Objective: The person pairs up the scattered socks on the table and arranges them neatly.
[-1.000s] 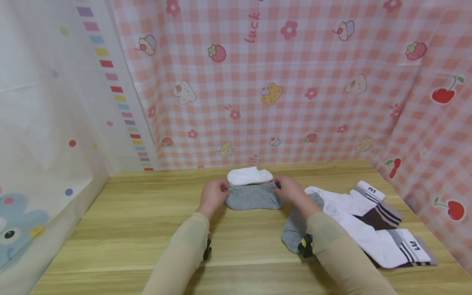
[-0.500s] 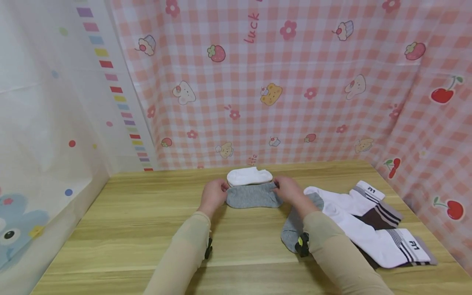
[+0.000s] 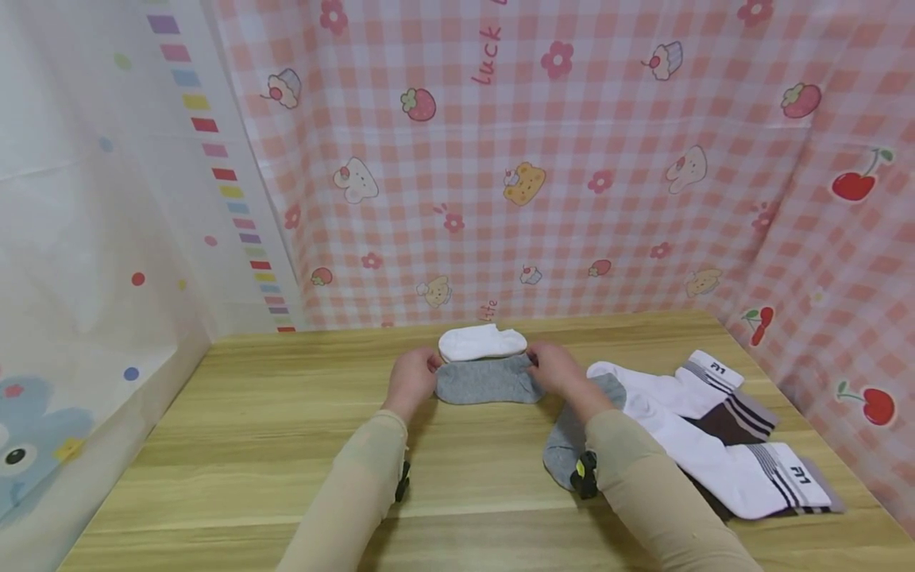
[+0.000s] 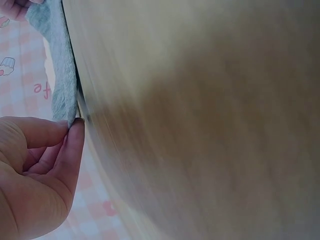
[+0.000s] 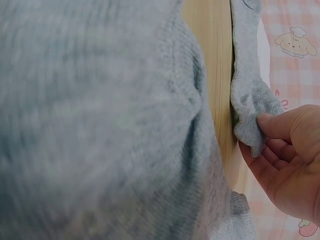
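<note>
Currently, your left hand point(image 3: 413, 380) pinches one end of the gray sock point(image 3: 486, 383) between thumb and fingers, and your right hand point(image 3: 560, 372) pinches the opposite end. The sock extends between both hands, spread out on or just above the tabletop point(image 3: 286, 445); full contact cannot be confirmed. Done, as far as can be judged: the short white sock point(image 3: 480, 343) lies flat just beyond your hands, held by neither, and the gray sock is lined up parallel on its near side. Whether the two touch cannot be told. Not yet done: release of the gray sock at either end. Left over: the second gray sock point(image 3: 563, 445), just behind your right hand and partly covered by your forearm; and, farther to the right of that hand, the long white socks point(image 3: 715, 469) overlapping a brown sock point(image 3: 729, 423). These lie at angles and appear unarranged, so rate the work as at an early stage.
</note>
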